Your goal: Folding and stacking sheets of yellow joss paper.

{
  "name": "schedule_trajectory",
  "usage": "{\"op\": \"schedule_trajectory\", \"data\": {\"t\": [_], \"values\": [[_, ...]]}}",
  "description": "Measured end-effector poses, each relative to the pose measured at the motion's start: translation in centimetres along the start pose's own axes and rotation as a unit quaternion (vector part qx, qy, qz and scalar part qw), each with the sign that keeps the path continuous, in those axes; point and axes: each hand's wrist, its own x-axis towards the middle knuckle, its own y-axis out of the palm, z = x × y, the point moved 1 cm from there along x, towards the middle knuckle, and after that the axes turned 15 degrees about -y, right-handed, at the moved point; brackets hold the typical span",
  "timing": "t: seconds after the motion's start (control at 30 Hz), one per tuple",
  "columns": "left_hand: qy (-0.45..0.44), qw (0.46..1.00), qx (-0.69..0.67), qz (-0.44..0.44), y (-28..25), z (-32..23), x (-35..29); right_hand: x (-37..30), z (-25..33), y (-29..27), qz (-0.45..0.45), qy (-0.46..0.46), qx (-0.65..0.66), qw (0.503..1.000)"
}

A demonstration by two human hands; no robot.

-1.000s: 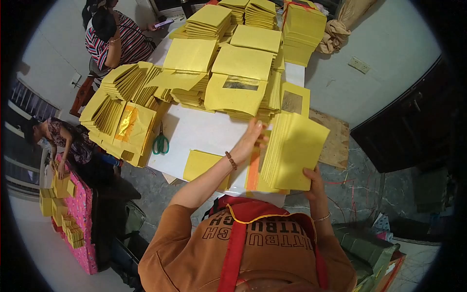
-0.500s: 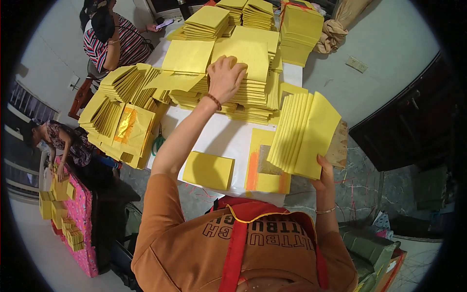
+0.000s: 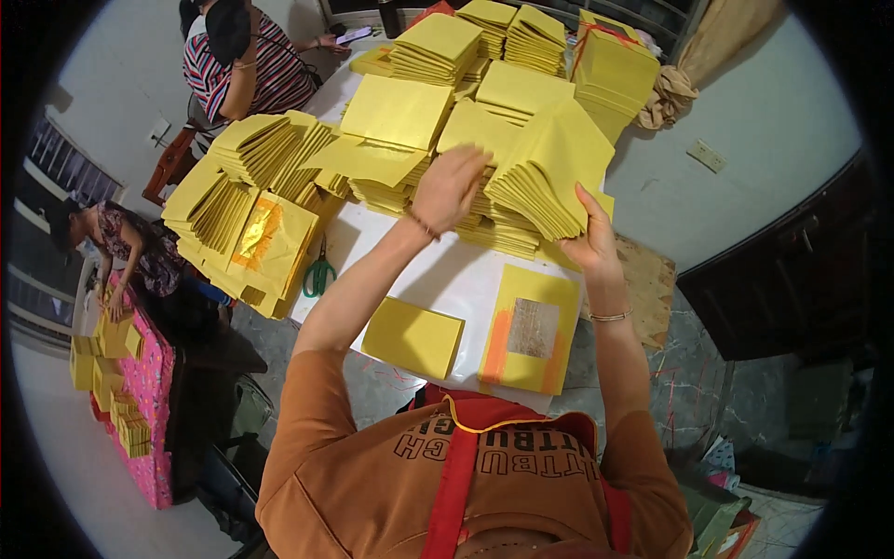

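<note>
A thick bundle of folded yellow paper sheets (image 3: 557, 166) is gripped at its near right corner by my right hand (image 3: 592, 238), thumb on top. The bundle leans against the piled yellow paper stacks (image 3: 396, 107) in the middle of the table. My left hand (image 3: 449, 191) hovers just left of the bundle, over the stack's near side, fingers stretched out and slightly blurred. Nearer to me lie a single yellow packet (image 3: 413, 337) and a yellow sheet with an orange band and a greyish-brown square (image 3: 533, 328).
Green-handled scissors (image 3: 319, 277) lie beside the left-hand yellow bundles (image 3: 256, 238). A person in a striped shirt (image 3: 265, 65) sits at the far left. Another person (image 3: 130, 247) works at a pink-covered table (image 3: 154, 410). A tied yellow stack (image 3: 615, 70) stands at the far right.
My right hand has brought the paper bundle leftward and away from me, up to the piled stacks. My left hand has lifted off the stack top and drawn back toward me. The view has shifted slightly.
</note>
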Motion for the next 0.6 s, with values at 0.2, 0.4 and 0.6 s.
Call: {"op": "schedule_trajectory", "data": {"t": [0.2,0.4,0.6], "values": [[-0.167,0.982,0.091,0.001,-5.4,5.1,-6.5,-0.3,0.8,0.8,-0.002,-0.013,-0.032,0.999],[-0.137,0.963,0.190,-0.132,-8.0,8.6,0.4,0.0,1.0,1.1,0.006,0.002,-0.047,0.999],[-0.193,0.902,0.281,0.264,-3.0,8.5,2.9,0.0,1.4,1.4,0.003,-0.002,-0.052,0.999]]}}
